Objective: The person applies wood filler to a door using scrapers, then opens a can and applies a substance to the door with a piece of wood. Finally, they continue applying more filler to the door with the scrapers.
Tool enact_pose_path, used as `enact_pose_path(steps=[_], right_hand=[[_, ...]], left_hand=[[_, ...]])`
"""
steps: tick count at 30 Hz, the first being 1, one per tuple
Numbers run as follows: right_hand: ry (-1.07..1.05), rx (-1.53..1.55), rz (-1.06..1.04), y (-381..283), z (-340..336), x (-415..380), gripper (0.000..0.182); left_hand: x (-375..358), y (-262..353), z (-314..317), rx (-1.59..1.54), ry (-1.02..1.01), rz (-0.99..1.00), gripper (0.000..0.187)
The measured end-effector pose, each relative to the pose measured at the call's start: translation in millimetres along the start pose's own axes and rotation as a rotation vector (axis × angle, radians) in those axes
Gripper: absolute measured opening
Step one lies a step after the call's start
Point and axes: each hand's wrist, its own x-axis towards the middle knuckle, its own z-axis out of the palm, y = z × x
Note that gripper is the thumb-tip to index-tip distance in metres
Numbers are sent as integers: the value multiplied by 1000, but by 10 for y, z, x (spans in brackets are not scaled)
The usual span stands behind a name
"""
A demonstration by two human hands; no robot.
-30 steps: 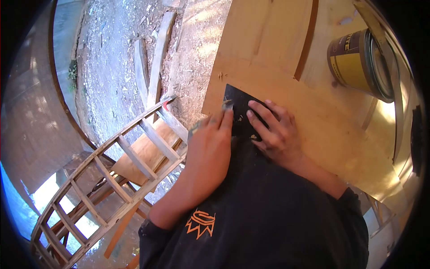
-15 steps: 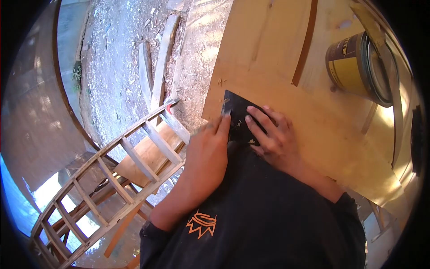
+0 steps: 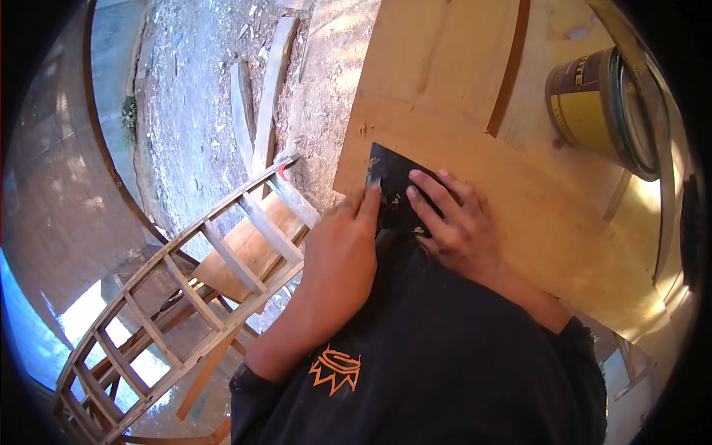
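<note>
A flat black sheet (image 3: 400,182), with pale smears on it, lies at the near edge of the plywood panel (image 3: 437,89), against the dark shirt. My left hand (image 3: 341,237) is closed at the sheet's left side, thumb and forefinger pressed together. A small greyish edge shows at its fingertips; what it belongs to is blurred. My right hand (image 3: 460,226) rests on the sheet's right part with its fingers spread, holding nothing in its palm.
A yellow and brown can (image 3: 586,104) stands on the panel at right, beside a thin wood strip (image 3: 641,67). A ladder-like wooden frame (image 3: 222,256) leans at left. Long boards (image 3: 271,89) lie on the littered ground. A curved brown panel (image 3: 59,170) fills the far left.
The view has shifted slightly, so the can appears a little farther right. Both hands stay at the black sheet; the left fingertips have moved only slightly along its left side.
</note>
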Motion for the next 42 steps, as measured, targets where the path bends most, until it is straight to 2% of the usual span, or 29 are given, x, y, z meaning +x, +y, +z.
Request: enact_pose_path(steps=[7,10,13,16,19,20,23,26,29,30,36,39,42], right_hand=[[15,10,-2,33,8,2,54],[12,15,1,7,-15,0,54],[33,15,3,19,-16,7,54],[31,35,18,-7,-46,22,55],[21,17,-8,-17,-91,88,57],[12,1,-21,-37,-109,130,57],[-12,-26,-80,-117,-66,283,58],[-33,-20,-113,-156,-4,340,58],[-48,-9,-123,-158,34,357,56],[-52,-6,-120,-160,45,348,55],[-50,-22,-130,-133,61,354,54],[-67,6,-123,-121,35,361,55],[-56,23,-97,-142,26,365,55]], left_hand=[[-74,-14,81,7,52,37,48],[35,-20,-59,-95,68,-64,49],[-128,-312,-265,-350,254,-149,43],[-440,-400,-520,-343,326,-277,44],[-624,-545,-396,-316,294,-254,46],[-604,-539,-337,-404,263,-236,49],[-493,-477,-58,-293,221,-120,54],[-425,-400,250,-37,313,10,53],[-363,-381,336,-42,283,20,51],[-389,-413,278,-62,176,20,43],[-186,-386,138,-49,179,26,43],[-288,-347,88,-87,32,-28,42],[-126,-374,108,-82,206,-4,40]])
